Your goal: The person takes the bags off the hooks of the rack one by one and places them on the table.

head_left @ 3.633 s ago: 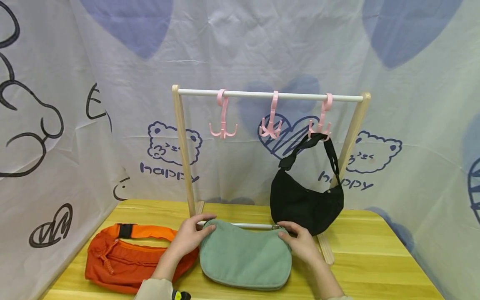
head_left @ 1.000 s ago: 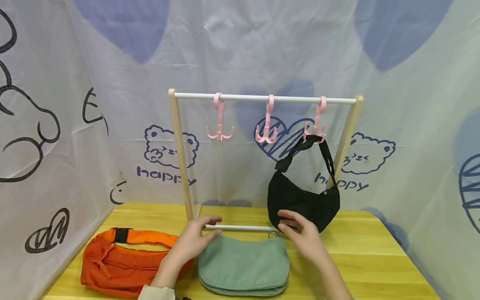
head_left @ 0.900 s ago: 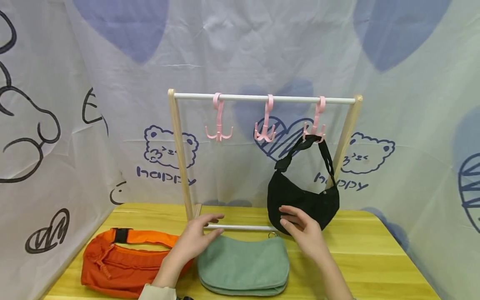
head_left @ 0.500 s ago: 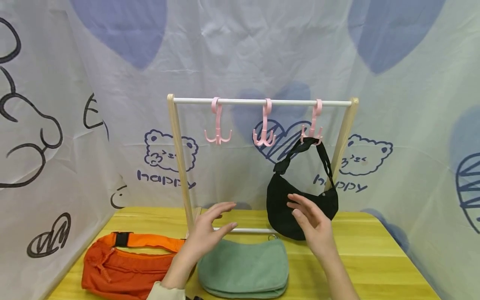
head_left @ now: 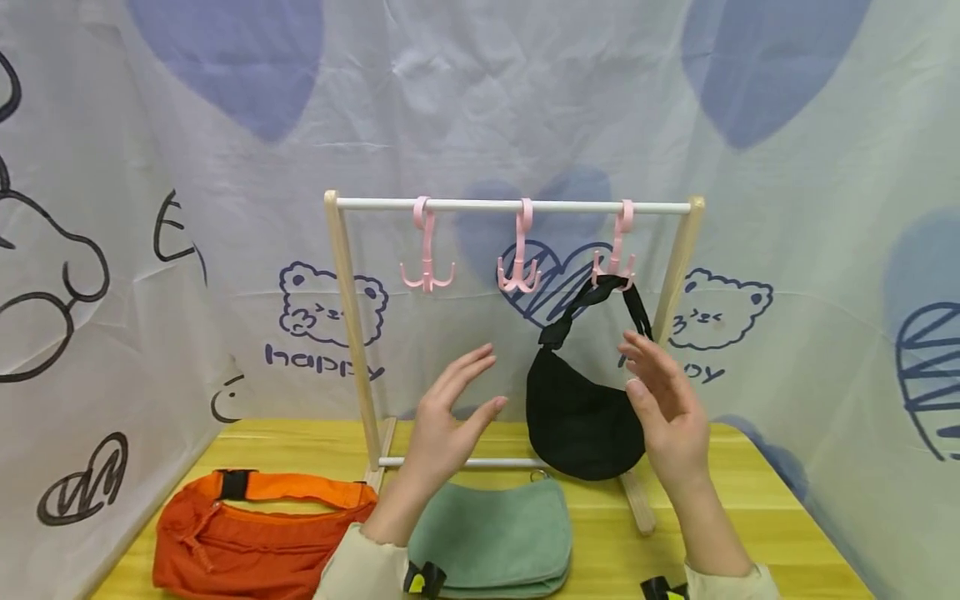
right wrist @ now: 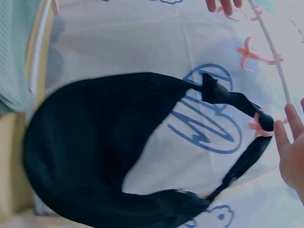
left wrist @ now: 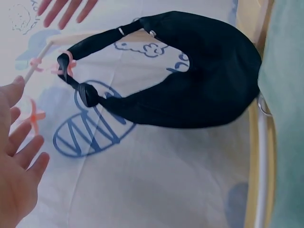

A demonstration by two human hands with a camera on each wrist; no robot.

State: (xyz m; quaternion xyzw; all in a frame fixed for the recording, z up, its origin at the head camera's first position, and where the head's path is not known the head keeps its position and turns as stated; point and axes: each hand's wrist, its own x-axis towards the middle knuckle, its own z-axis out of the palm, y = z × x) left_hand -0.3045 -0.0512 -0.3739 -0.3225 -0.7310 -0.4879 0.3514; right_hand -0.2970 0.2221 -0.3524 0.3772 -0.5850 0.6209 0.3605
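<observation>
Both hands are raised with nothing in them. My left hand [head_left: 444, 425] hovers above the green bag [head_left: 498, 533], thumb and fingers spread apart. My right hand [head_left: 671, 417] is held up in front of the right side of the black shoulder bag [head_left: 573, 417], hiding part of it. The black bag hangs by its knotted strap from the right pink hook [head_left: 617, 250]. In the right wrist view, the right hand's fingers [right wrist: 295, 124] appear near that hook. The green bag lies flat on the table, and an orange waist bag [head_left: 262, 542] lies to its left.
A wooden rack [head_left: 352, 333] with a white top rail [head_left: 465, 205] stands at the back of the yellow wood table [head_left: 750, 517]. A left pink hook [head_left: 427, 254] and a middle pink hook [head_left: 520, 250] hang from it bare. A printed cloth covers the walls behind.
Both hands have let go of the green bag, which now lies on the table. They have since risen and moved farther apart. The black and orange bags stay in place.
</observation>
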